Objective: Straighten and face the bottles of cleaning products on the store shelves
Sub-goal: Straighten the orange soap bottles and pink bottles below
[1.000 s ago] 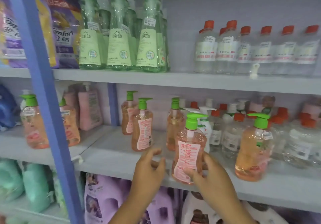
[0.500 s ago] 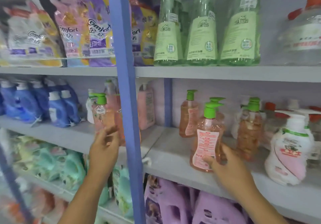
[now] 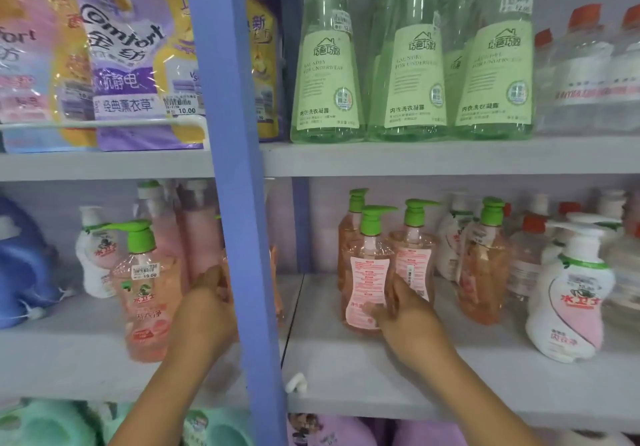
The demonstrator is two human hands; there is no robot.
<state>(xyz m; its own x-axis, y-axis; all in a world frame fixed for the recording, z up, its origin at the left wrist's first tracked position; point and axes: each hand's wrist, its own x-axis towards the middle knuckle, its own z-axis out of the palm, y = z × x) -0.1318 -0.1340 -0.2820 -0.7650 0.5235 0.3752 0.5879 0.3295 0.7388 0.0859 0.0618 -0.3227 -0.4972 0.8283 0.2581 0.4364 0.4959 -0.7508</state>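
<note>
Clear orange pump bottle with green dispenser (image 3: 367, 272) grasped by right hand (image 3: 408, 317) on grey middle shelf (image 3: 381, 376), right of blue upright post (image 3: 235, 203). Left hand (image 3: 207, 310) partly hidden at post; grip unclear.

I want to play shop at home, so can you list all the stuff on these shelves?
Softener bags: several, purple, pink and yellow, top shelf left.
Tall bottles: three in front, green, top shelf right.
Clear bottles: several, red caps, far right.
Pump bottles: about six, orange with green pumps, middle shelf.
White pump bottles: a few, white and pink, middle shelf.
Jug: blue, far left.
Post: one, blue, centre.
Left hand: on an orange bottle behind the post.
Right hand: holding an orange pump bottle.
</note>
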